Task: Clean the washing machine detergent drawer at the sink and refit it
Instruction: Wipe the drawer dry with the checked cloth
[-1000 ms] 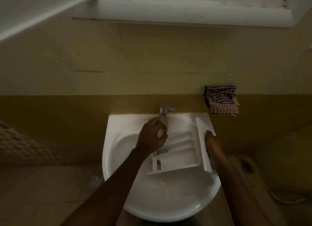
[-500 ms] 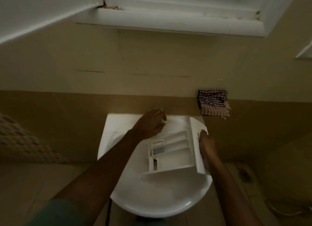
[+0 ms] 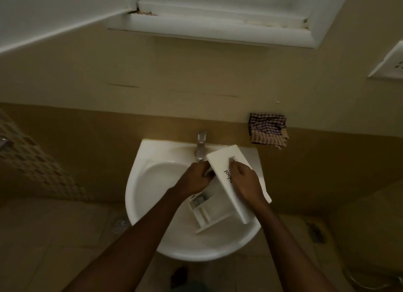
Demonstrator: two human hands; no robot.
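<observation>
Head view: both hands grip drawer over sink.

Only txt: black letters ending "ool" on detergent drawer front, rest hidden under right hand.

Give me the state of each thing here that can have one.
drawer: tilted over the sink, held in both hands.
left hand: grips the drawer's body.
right hand: grips the drawer's front.
tap: cannot tell whether it is running.
cloth: crumpled, on the wall ledge.
</observation>
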